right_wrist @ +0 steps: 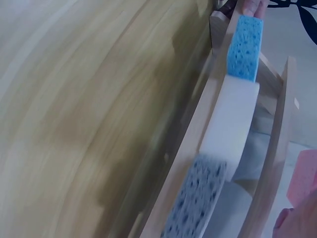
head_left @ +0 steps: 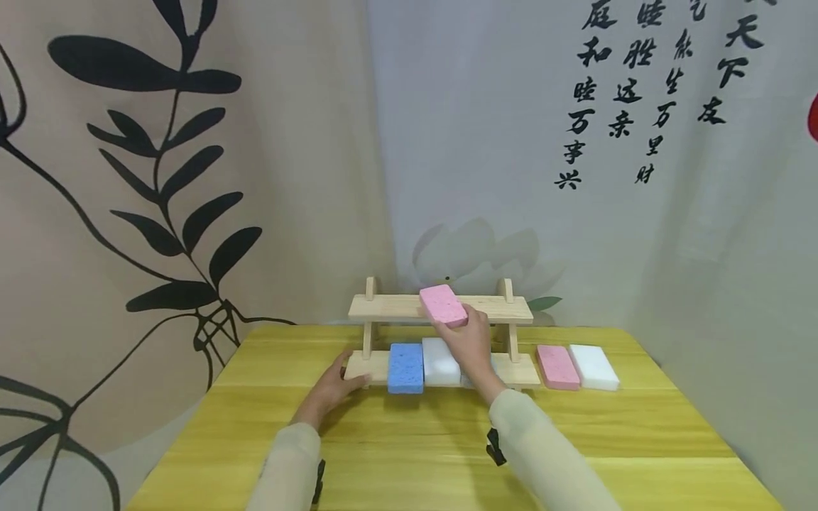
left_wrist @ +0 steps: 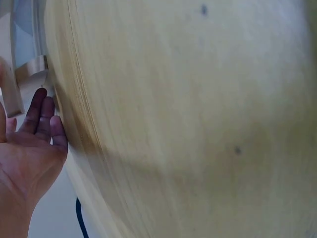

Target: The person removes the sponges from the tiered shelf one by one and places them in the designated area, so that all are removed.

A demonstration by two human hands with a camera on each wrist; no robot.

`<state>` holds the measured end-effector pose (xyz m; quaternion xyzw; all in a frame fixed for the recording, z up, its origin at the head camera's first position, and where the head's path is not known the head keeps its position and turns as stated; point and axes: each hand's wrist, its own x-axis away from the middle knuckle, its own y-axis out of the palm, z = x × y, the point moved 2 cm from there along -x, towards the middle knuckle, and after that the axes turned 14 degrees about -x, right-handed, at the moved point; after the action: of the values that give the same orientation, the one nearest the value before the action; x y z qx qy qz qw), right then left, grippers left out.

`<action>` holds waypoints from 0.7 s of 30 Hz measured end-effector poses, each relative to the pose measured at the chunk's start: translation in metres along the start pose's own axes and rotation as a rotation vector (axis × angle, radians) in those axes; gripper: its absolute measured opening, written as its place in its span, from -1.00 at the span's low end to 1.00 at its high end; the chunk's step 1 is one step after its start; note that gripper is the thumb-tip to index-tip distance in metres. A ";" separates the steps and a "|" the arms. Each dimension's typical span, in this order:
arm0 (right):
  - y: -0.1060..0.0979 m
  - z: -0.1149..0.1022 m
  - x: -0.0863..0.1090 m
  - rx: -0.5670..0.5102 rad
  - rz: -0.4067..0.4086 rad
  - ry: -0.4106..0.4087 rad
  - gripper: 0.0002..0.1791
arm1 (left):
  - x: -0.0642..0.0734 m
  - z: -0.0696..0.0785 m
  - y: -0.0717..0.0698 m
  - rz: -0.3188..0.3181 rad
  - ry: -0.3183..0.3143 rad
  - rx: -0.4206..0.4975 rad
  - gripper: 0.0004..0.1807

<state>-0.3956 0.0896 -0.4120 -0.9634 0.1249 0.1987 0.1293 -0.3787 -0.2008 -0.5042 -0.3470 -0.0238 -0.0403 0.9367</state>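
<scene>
A pink sponge [head_left: 443, 305] is held by my right hand [head_left: 469, 341], fingers and thumb at its right and lower edges, in front of the upper board of a two-tier wooden shelf [head_left: 383, 306]. My left hand [head_left: 334, 387] grips the left end of the lower board, thumb on top; the left wrist view shows its other fingers [left_wrist: 44, 116] beneath. On that lower board stand a blue sponge [head_left: 405, 369], a white sponge [head_left: 440, 362] and a speckled grey sponge [right_wrist: 195, 198] in a row. My right forearm mostly hides the grey one in the head view.
Right of the shelf, another pink sponge [head_left: 558, 367] and a white sponge [head_left: 594, 367] lie side by side on the wooden table [head_left: 396, 454]. Behind the table hangs a pale cloth [head_left: 307, 177] printed with leaves and writing.
</scene>
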 end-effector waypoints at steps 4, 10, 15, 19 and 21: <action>-0.015 -0.001 0.001 -0.005 -0.012 0.034 -0.15 | 0.002 -0.004 -0.003 0.007 -0.013 -0.012 0.02; -0.041 0.002 -0.003 -0.010 -0.027 0.050 -0.16 | 0.003 -0.009 -0.005 0.009 -0.009 0.013 0.02; -0.066 0.007 -0.006 0.001 -0.028 0.059 -0.14 | 0.001 -0.008 -0.003 0.005 0.005 0.019 0.01; -0.088 0.011 -0.009 0.008 -0.023 0.052 -0.13 | 0.001 -0.004 0.000 -0.004 0.009 0.030 -0.02; -0.100 0.011 -0.010 0.013 -0.016 0.044 -0.13 | 0.001 -0.002 0.001 -0.006 0.011 0.028 -0.03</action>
<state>-0.3794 0.1882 -0.3981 -0.9677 0.1212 0.1754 0.1344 -0.3778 -0.2015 -0.5063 -0.3335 -0.0201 -0.0449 0.9415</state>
